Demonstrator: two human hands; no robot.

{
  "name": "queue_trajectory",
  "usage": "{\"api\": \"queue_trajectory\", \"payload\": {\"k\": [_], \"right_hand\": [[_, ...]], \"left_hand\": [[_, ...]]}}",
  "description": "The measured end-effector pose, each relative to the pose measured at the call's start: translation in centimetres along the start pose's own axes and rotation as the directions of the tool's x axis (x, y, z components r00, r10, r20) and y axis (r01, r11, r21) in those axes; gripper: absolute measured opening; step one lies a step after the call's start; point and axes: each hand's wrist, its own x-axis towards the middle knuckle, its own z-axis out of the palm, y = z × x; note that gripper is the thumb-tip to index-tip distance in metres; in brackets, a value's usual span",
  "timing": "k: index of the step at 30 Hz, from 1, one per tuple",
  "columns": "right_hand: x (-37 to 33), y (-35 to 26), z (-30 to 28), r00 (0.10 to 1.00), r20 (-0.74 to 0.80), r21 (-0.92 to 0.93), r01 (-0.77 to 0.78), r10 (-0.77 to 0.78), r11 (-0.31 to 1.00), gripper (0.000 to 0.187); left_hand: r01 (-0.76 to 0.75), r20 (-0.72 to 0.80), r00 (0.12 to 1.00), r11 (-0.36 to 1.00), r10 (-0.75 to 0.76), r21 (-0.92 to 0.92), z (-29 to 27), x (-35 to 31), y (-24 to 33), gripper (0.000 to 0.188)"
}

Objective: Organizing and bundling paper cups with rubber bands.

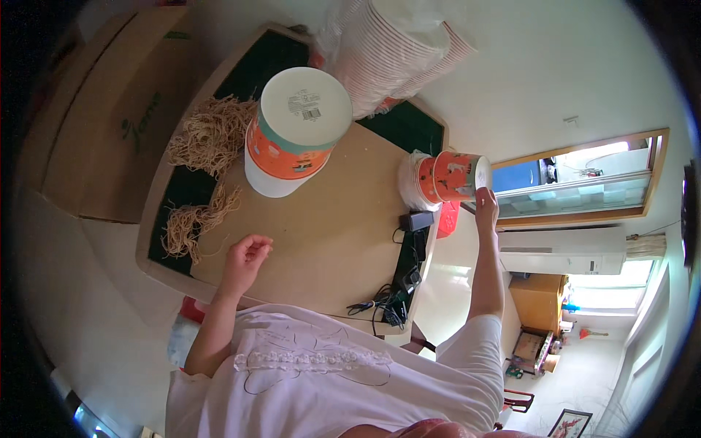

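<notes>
My right hand (488, 209), arm stretched out to the right, grips the bottom end of an orange paper bucket (456, 175) with printed pictures. That bucket caps a stack of orange buckets (418, 180) partly wrapped in clear plastic. Over the table's left front part, my left hand (250, 255) is closed with its fingers curled together; whether anything is in them I cannot make out. Nearby lies a small bundle of beige strings (191, 226). Upside down on the table stands a larger bucket stack (292, 153), its pale round base up and a white rim below.
A bigger heap of beige strings (212, 135) lies at the table's left edge. Plastic-wrapped stacked tubs (394, 55) stand at the back. Black adapters and cables (391, 303) lie along the right edge, near a red container (447, 219). A large cardboard box (109, 131) stands left.
</notes>
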Motion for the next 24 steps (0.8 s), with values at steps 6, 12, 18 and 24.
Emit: {"api": "queue_trajectory", "payload": {"k": [6, 12, 18, 24], "right_hand": [[0.7, -1.1, 1.9, 0.999, 0.032, 0.039, -0.015, 0.014, 0.999, 0.027], [0.1, -2.0, 4.0, 0.991, 0.090, -0.028, -0.101, 0.103, 0.995, 0.028], [0.3, -2.9, 4.4, 0.987, 0.111, -0.097, -0.109, 0.120, 0.989, 0.027], [2.2, -1.8, 5.4, 0.955, 0.269, -0.086, -0.102, 0.121, 0.991, 0.037]], "left_hand": [[-0.002, -0.003, 1.000, 1.000, 0.002, -0.011, -0.5, -0.2, -1.5, 0.010], [0.045, 0.002, 0.999, 0.999, -0.045, -0.017, -0.1, -0.5, -0.8, 0.011], [0.045, 0.024, 0.999, 0.999, -0.045, -0.001, 0.5, -0.2, -1.2, 0.011], [0.031, 0.023, 0.999, 0.999, -0.032, 0.018, 0.7, -0.4, -1.3, 0.010]]}}
